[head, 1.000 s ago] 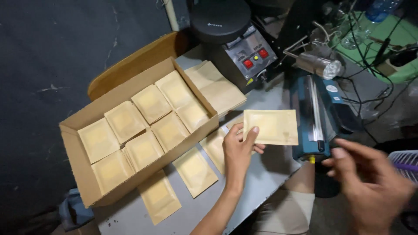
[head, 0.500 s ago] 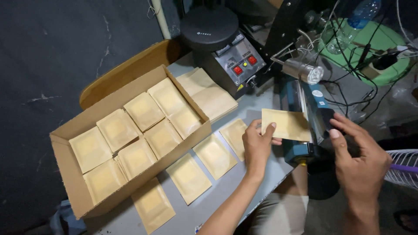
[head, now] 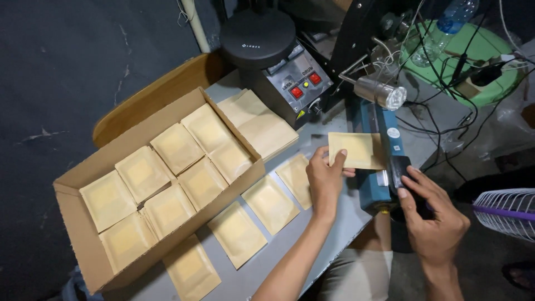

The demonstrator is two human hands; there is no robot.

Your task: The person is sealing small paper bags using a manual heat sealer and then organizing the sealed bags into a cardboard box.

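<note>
My left hand (head: 325, 179) grips a tan paper pouch (head: 356, 149) by its left end and holds its right end in the jaw of a blue heat sealer (head: 379, 161). My right hand (head: 432, 217) rests on the sealer's black handle at the near end, fingers curled over it. Several filled tan pouches (head: 270, 203) lie in a row on the grey table beside my left forearm.
An open cardboard box (head: 78, 223) at left holds several tan pouches in rows. A stack of flat pouches (head: 262, 125) lies by a black machine with red buttons (head: 284, 72). Cables and a green tray (head: 473, 50) sit behind. A white fan grille (head: 504, 209) is at right.
My left hand carried the pouch right, into the sealer's jaw. My right hand came down from the air onto the sealer's handle.
</note>
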